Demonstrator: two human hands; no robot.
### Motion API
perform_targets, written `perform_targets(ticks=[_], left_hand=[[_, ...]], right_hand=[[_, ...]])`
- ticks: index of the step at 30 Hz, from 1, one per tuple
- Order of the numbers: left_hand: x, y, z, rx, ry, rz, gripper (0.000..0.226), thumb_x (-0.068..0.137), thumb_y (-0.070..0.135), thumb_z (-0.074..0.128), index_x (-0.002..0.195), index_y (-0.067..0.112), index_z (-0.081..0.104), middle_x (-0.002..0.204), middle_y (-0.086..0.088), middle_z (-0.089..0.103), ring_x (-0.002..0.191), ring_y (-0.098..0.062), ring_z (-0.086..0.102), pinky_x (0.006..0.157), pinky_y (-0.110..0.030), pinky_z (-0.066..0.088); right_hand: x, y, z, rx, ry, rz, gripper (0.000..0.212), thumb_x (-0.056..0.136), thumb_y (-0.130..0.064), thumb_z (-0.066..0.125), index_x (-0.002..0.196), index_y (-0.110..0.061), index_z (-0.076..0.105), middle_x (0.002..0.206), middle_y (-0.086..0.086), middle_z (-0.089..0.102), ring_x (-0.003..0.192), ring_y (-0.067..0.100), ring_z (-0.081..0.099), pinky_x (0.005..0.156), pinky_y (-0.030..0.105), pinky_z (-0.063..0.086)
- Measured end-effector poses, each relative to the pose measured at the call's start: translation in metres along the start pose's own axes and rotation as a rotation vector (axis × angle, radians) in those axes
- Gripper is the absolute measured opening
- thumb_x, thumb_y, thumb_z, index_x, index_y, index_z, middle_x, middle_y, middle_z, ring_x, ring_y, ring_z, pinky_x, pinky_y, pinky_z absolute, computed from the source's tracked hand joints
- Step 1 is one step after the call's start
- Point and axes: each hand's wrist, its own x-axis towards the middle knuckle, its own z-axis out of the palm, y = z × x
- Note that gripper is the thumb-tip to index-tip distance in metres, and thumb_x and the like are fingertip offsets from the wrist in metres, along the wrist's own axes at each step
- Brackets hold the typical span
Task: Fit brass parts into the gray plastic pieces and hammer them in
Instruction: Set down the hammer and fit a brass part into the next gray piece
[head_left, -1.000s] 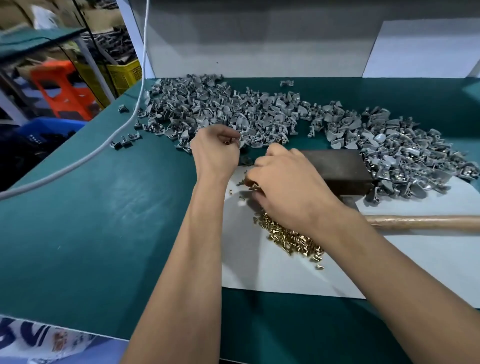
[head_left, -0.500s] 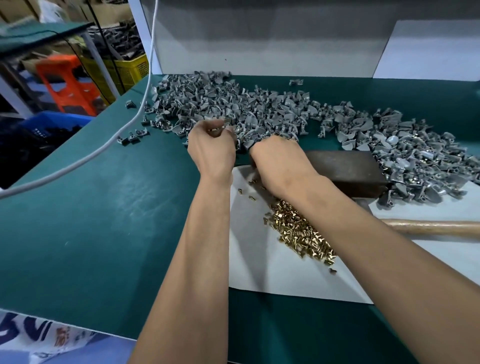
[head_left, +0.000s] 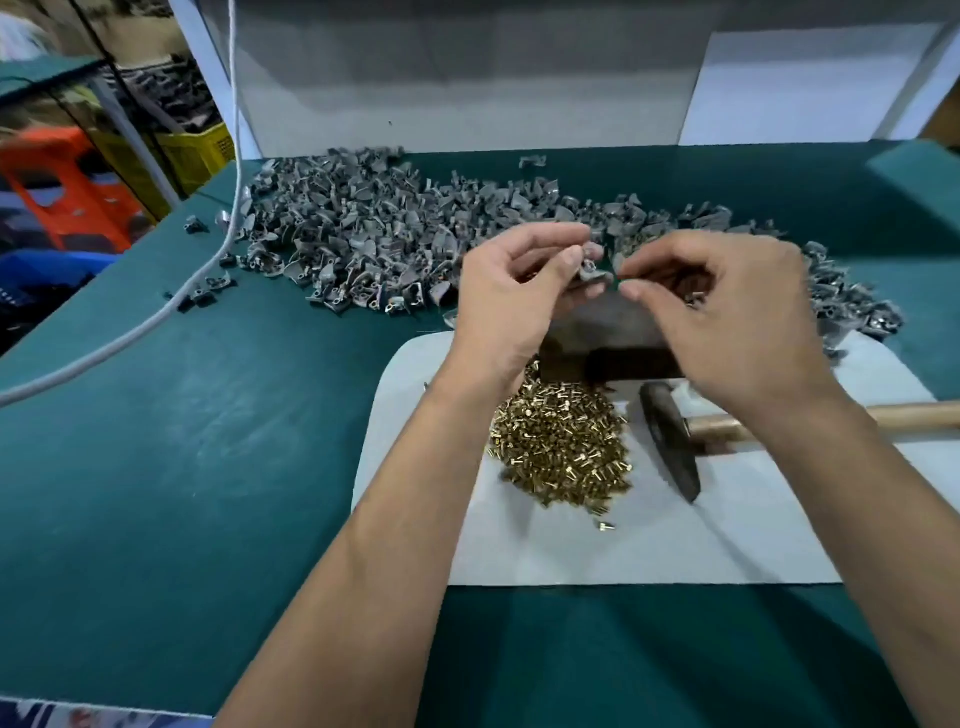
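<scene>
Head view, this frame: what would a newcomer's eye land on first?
Probably the two hands raised mid-frame over the dark metal block: the left hand pinches a gray plastic piece, and the right hand brings pinched fingertips up to it. Next, the shiny pile of brass parts on the white sheet below them, beside the idle hammer. Behind, a broad heap of gray pieces sprawls across the green table.
</scene>
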Motion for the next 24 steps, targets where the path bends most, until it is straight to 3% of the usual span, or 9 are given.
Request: perform_targets(ticks=[4, 8, 18, 24], left_hand=[[-0.005, -0.008, 0.006, 0.048, -0.073, 0.034, 0.014, 0.095, -0.007, 0.062, 0.107, -0.007, 0.069, 0.103, -0.023, 0.075, 0.100, -0.031, 0.073, 0.085, -0.041, 0.062], [-0.007, -0.012, 0.005, 0.140, -0.121, 0.055, 0.014, 0.094, -0.006, 0.064, 0.105, -0.005, 0.073, 0.103, -0.023, 0.075, 0.100, -0.036, 0.073, 0.087, -0.048, 0.061], [-0.007, -0.015, 0.005, 0.143, -0.198, 0.038, 0.025, 0.090, -0.011, 0.067, 0.110, 0.002, 0.073, 0.098, -0.016, 0.075, 0.091, -0.021, 0.074, 0.087, -0.037, 0.062], [-0.006, -0.016, 0.004, 0.140, -0.208, 0.025, 0.026, 0.087, -0.012, 0.069, 0.105, 0.007, 0.075, 0.095, -0.012, 0.077, 0.091, -0.021, 0.074, 0.084, -0.033, 0.062]], right_hand=[[-0.012, 0.017, 0.000, 0.022, 0.061, 0.001, 0.018, 0.089, -0.006, 0.074, 0.101, -0.018, 0.080, 0.095, -0.010, 0.073, 0.092, 0.002, 0.068, 0.089, 0.017, 0.052], [-0.017, 0.021, 0.006, 0.063, 0.116, 0.010, 0.020, 0.087, -0.005, 0.076, 0.103, -0.017, 0.078, 0.093, -0.010, 0.074, 0.089, 0.001, 0.069, 0.086, 0.017, 0.053], [-0.018, 0.020, 0.010, 0.107, 0.167, 0.022, 0.025, 0.083, -0.008, 0.080, 0.105, -0.015, 0.069, 0.084, -0.012, 0.075, 0.088, -0.004, 0.071, 0.087, 0.012, 0.051], [-0.018, 0.021, 0.011, 0.128, 0.163, 0.021, 0.024, 0.083, -0.010, 0.080, 0.102, -0.016, 0.069, 0.082, -0.012, 0.075, 0.087, -0.003, 0.072, 0.088, 0.021, 0.055]])
